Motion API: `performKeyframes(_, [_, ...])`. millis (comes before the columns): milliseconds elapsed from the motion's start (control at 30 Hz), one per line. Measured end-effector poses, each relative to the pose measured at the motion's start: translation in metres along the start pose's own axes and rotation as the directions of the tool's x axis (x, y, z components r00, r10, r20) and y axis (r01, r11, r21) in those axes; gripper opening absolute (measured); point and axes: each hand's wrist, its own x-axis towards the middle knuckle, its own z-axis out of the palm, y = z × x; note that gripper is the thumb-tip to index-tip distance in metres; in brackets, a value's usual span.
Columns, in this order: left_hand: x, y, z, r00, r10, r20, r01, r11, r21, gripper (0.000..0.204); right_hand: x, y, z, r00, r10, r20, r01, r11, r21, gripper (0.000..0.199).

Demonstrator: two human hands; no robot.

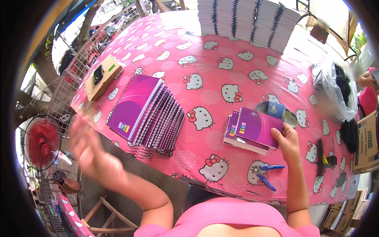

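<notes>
My right hand (290,143) grips the right end of a small purple notebook (258,127), thumb on its cover. The notebook lies over one or more similar purple-covered ones on the pink table, and no spiral shows on it. My left hand (92,152) is raised by the table's left edge, apart from everything, its fingers smeared by motion. Right of it stands a tall stack of spiral-bound purple notebooks (136,104). Pliers with blue handles (268,177) lie in front of my right hand. Just behind the held notebook is a clear tape roll (290,117).
Tall stacks of white pages (244,23) stand at the back. A phone (98,74) rests on a cardboard box (104,81) at far left. Right are a plastic bag of black coils (335,89), loose black coils (320,158) and a carton (365,142). A red fan (42,142) stands left.
</notes>
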Motion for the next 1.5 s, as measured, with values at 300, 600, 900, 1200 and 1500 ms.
performKeyframes(300, [-0.094,0.064,0.099,0.611,-0.332,0.719,0.678,0.688,-0.259,0.046,0.005,0.016,0.0,0.958,-0.22,-0.186,0.225,0.974,0.005,0.027])
performKeyframes(600, [-0.152,0.057,0.127,0.683,-0.097,0.724,0.275,0.952,-0.132,0.064,-0.025,-0.02,0.004,0.911,-0.408,-0.06,0.408,0.913,-0.009,0.024])
performKeyframes(900, [-0.154,0.095,0.157,0.569,0.072,0.819,-0.106,0.994,-0.014,0.034,-0.022,0.011,0.029,0.803,-0.596,-0.021,0.592,0.8,-0.093,0.035])
performKeyframes(1200, [-0.154,0.089,0.177,0.487,0.107,0.867,0.017,0.991,-0.132,0.012,-0.007,0.119,-0.323,0.625,-0.524,-0.579,-0.366,0.458,-0.81,0.02])
performKeyframes(1500, [-0.15,0.084,0.163,0.53,0.019,0.848,0.092,0.993,-0.08,0.022,-0.047,-0.026,-0.053,0.83,-0.557,0.034,0.535,0.777,-0.33,0.025])
